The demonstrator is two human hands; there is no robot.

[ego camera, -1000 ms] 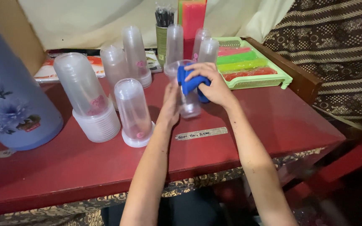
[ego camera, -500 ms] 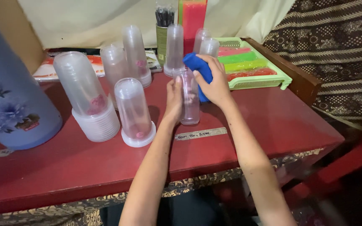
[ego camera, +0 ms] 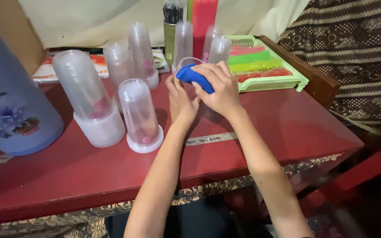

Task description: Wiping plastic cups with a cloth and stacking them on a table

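My left hand (ego camera: 181,99) wraps around a clear plastic cup (ego camera: 189,61) held above the red table (ego camera: 261,132); most of the cup is hidden behind both hands. My right hand (ego camera: 219,88) presses a blue cloth (ego camera: 193,76) against the cup's rim. Just left of my hands an upturned clear cup (ego camera: 140,115) stands on its white base. Further left rises a taller stack of clear cups (ego camera: 87,99).
More stacks of clear cups (ego camera: 142,53) stand at the back of the table. A light green tray (ego camera: 267,66) with coloured layers lies at the back right. A large blue flowered jug (ego camera: 9,110) stands far left. A dark pen holder (ego camera: 171,26) and a red container (ego camera: 204,17) stand behind.
The cup was tilted by my left hand, then stood upright on the table, and is now lifted and tilted again. The blue cloth has moved from the cup's side to its rim.
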